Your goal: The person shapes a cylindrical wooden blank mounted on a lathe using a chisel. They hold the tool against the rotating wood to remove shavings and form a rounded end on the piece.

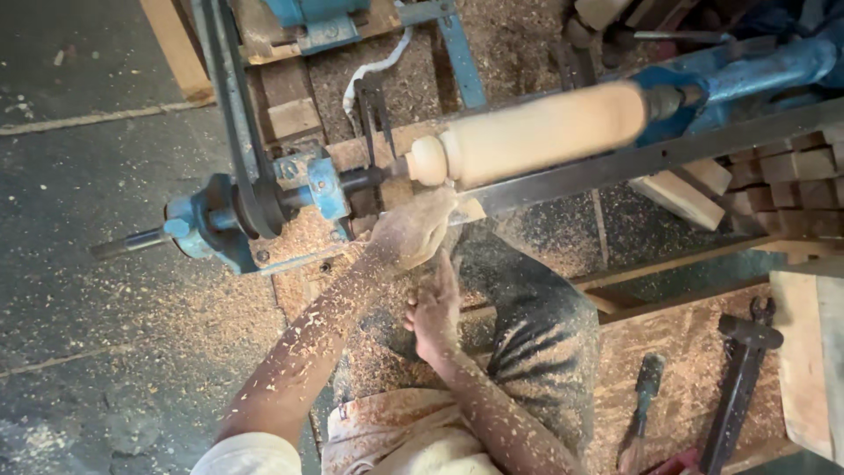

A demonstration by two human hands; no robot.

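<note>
Turned wooden spindle [541,132], pale and cylindrical, mounted horizontally on a lathe between a blue headstock [264,207] at the picture's left and a blue tailstock [747,75] at the right; its left end carries a rounded knob [428,160] set off by a narrow groove. A dark metal tool rest [668,154] runs just below the spindle along its length. The left hand [411,230], coated in sawdust, lies against the near end of the rest directly under the knob, its fingers curled closed; what they grip is hidden by the hand itself. The right hand [435,308] sits just behind and below the left, fingers bent around something that cannot be made out. Both forearms are flecked with wood chips. A drive belt [233,105] runs from the headstock toward the top edge. Sawdust [193,308] covers the floor under the headstock. At lower right, on a shavings-strewn wooden surface [686,369], lie a chisel with a dark handle [640,409] and, well apart from the hands, a black metal tool [743,378].
</note>
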